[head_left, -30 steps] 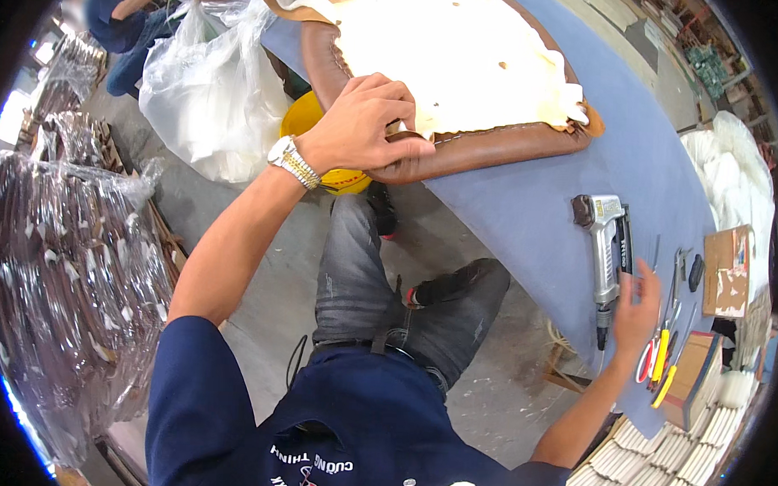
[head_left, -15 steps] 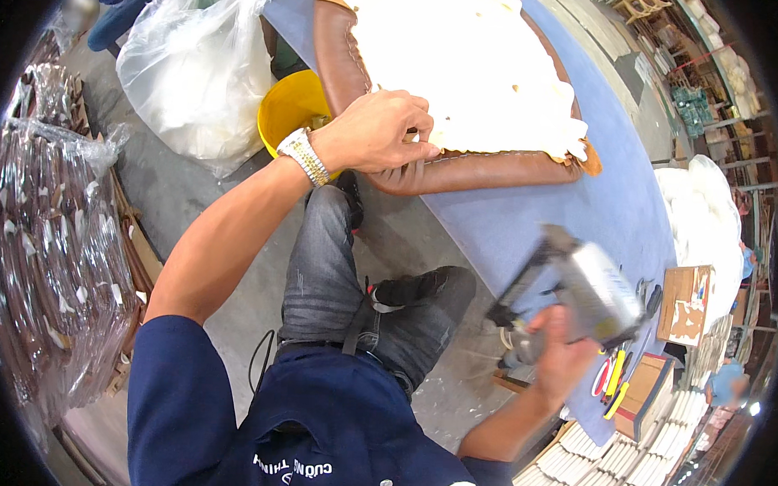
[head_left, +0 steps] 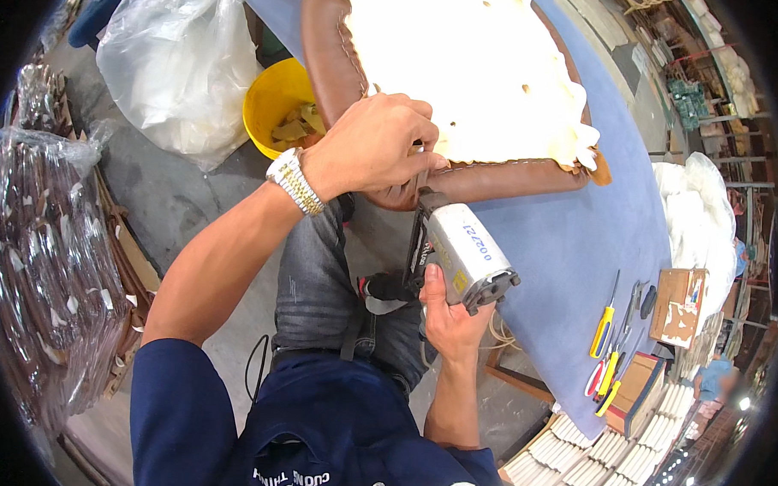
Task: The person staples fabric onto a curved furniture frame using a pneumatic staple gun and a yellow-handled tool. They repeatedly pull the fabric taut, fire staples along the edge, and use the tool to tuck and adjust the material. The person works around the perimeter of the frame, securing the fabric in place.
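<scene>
A brown leather-covered padded panel (head_left: 502, 182) lies on the blue table, with a stitched rim and a pale, overexposed underside (head_left: 472, 66). At its near-left corner my left hand (head_left: 384, 144) is closed, fingertips pinching the edge of the leather cover; the exact fold under them is hidden. My right hand (head_left: 457, 318) grips a silver and black staple gun (head_left: 470, 246) by its handle. The gun's nose is at the panel's near rim, just below my left fingertips; whether it touches the leather I cannot tell.
The blue tabletop (head_left: 560, 257) carries a yellow-handled screwdriver (head_left: 603, 332), other hand tools, and a cardboard box (head_left: 678, 306). A yellow bucket (head_left: 261, 110) with scraps stands left of the panel beside a clear plastic bag (head_left: 176, 73). Plastic-wrapped brown pieces (head_left: 54, 266) are stacked farther left.
My right hand has brought the staple gun left and up from over the table's right part to the panel's near rim. My left hand keeps its pinch at the corner.
</scene>
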Demonstrator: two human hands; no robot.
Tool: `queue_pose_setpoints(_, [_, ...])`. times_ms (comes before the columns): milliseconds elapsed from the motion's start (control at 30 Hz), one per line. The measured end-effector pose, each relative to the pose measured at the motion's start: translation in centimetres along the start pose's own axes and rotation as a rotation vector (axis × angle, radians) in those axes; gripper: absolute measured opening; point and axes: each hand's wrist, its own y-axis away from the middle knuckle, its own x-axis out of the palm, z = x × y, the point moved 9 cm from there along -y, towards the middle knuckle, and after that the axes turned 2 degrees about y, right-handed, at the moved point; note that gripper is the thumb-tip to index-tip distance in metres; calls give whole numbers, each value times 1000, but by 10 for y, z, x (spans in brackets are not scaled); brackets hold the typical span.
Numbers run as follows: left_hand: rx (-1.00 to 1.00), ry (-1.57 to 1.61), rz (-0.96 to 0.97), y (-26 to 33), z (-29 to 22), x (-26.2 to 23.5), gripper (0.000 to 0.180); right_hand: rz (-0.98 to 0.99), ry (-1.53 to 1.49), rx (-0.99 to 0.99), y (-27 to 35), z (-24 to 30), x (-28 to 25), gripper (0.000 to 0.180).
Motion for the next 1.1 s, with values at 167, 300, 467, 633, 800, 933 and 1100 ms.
queue_pose_setpoints(167, [-7,17,-24,2,-3,-1,29,19,147,-25,-2,15,4,26])
queue_pose_setpoints(300, [0,38,-49,6,-5,-1,27,47,243,1,0,27,11,28])
queue_pose_setpoints(467, [10,24,-81,12,-2,0,26,48,407,-108,-4,45,23,27])
queue_pose_setpoints(633, [30,12,-67,2,0,-2,29,120,272,-64,-5,23,16,29])
queue_pose_setpoints(800, [207,-146,22,0,-11,-19,38,61,21,10,24,17,-5,39])
queue_pose_setpoints(933, [188,-196,154,2,-5,-14,40,40,-149,-29,40,15,-8,42])
queue_pose_setpoints(1100, [103,-69,264,2,4,-2,31,113,-224,-28,42,8,5,45])
